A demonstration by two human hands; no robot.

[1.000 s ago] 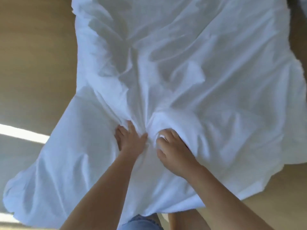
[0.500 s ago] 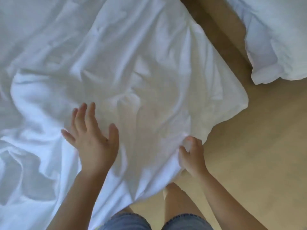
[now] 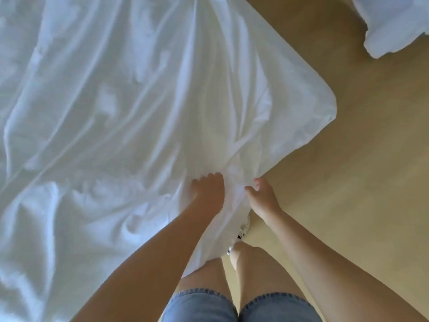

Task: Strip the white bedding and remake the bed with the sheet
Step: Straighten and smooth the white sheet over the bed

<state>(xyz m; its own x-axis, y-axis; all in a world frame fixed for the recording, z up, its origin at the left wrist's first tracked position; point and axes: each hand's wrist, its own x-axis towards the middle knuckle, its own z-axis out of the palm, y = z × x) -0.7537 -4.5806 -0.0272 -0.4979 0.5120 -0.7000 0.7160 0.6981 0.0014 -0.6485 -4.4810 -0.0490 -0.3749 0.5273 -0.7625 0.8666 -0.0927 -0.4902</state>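
My left hand (image 3: 207, 191) and right hand (image 3: 262, 197) both bunch and grip the crumpled white cotton sheet (image 3: 139, 112) above the tan floor (image 3: 348, 170).

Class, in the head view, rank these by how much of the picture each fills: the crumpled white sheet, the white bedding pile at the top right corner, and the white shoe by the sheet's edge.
1. Crumpled white sheet
2. White bedding pile, cropped by the frame
3. White shoe, mostly hidden

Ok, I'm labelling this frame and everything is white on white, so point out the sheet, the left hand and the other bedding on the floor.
sheet (image 3: 139, 117), head view, on its wrinkled middle.
left hand (image 3: 207, 191), head view, on the back of the hand.
other bedding (image 3: 394, 22), head view, on the white bundle at top right.
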